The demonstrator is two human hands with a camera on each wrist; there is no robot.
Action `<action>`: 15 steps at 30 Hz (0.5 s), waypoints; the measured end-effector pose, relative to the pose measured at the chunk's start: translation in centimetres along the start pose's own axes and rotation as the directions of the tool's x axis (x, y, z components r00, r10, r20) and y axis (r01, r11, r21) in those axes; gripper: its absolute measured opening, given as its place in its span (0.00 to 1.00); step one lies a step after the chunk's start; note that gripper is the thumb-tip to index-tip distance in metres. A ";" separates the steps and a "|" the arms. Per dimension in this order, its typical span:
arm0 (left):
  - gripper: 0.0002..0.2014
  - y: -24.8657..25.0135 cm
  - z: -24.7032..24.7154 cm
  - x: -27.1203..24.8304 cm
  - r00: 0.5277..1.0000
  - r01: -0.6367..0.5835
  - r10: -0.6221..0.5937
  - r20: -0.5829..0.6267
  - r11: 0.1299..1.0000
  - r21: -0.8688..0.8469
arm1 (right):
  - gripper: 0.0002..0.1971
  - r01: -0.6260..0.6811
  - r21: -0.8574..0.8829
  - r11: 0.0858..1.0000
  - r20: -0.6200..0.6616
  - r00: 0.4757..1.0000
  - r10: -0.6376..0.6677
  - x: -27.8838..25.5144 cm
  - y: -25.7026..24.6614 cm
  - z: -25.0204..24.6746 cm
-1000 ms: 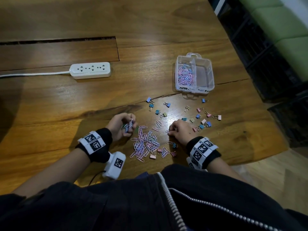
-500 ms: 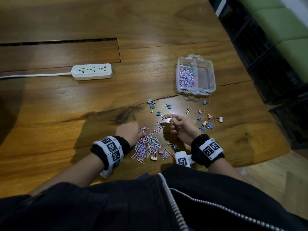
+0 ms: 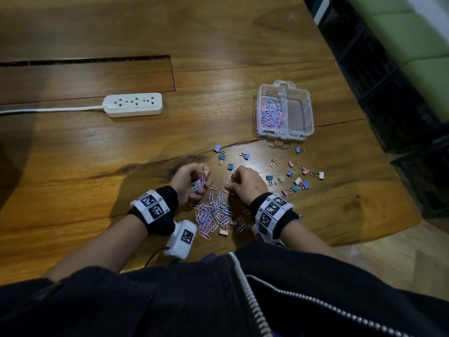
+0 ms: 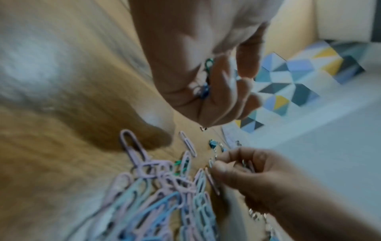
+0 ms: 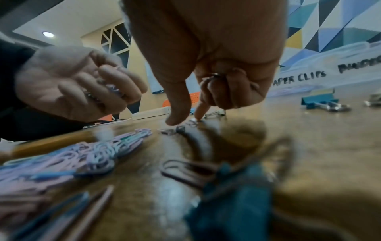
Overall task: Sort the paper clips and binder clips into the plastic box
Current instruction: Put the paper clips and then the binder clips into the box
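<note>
My left hand (image 3: 198,182) is turned up beside a loose pile of pastel paper clips (image 3: 213,212) and grips a bunch of paper clips (image 4: 205,84) in its curled fingers. My right hand (image 5: 186,120) is knuckles-up to the right of it. Its thumb and forefinger pinch at a paper clip (image 5: 191,122) lying on the table, and its curled fingers hold more clips. Small coloured binder clips (image 3: 291,176) lie scattered to the right. The clear plastic box (image 3: 308,110) stands farther back, with paper clips (image 3: 272,113) in its left compartment and its right compartment bare.
A white power strip (image 3: 133,104) with its cable lies at the back left of the wooden table (image 3: 97,154). A long slot (image 3: 85,60) runs across the tabletop behind it. The table's right edge (image 3: 398,181) is close to the binder clips.
Half a second ago my left hand was palm-down on the pile; it now faces up with its bunch. My right hand, then raised with a clip, has come down onto the table.
</note>
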State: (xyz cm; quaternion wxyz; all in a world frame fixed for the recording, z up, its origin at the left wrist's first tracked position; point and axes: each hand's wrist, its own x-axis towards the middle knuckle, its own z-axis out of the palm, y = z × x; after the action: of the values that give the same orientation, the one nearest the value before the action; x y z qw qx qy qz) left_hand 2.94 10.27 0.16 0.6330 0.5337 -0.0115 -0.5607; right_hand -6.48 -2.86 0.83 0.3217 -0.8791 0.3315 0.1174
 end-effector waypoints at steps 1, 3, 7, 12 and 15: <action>0.15 0.2 -0.1 0.3 1.000 0.003 -0.003 -0.026 1.000 0.007 | 0.13 0.002 -0.036 0.999 -0.002 1.000 -0.002 -0.1 -0.2 0.0; 0.15 0.5 0.0 0.7 0.995 0.025 -0.013 -0.101 0.992 0.120 | 0.10 0.002 -0.091 0.996 0.028 1.000 0.000 -0.1 -0.4 0.2; 0.09 0.7 0.2 1.5 0.971 -0.021 0.199 -0.131 0.622 0.783 | 0.07 0.009 -0.133 0.991 0.123 0.992 0.007 0.0 -0.2 0.3; 0.10 1.0 -0.1 1.7 0.979 0.026 0.201 -0.003 -0.111 0.993 | 0.04 0.043 -0.176 0.983 0.198 0.980 -0.008 -0.2 0.2 -0.1; 0.11 0.7 -0.1 1.6 0.990 -0.005 0.132 0.040 -0.250 0.968 | 0.06 -0.038 0.069 0.997 0.231 0.973 0.021 -0.2 1.1 -0.8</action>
State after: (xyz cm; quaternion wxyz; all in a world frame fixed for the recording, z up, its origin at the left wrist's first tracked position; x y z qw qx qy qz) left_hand 4.07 9.04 -0.32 -0.0019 0.8472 -0.4536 -0.2765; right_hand -7.37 -3.85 1.02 0.3880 -0.8422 0.3091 0.2111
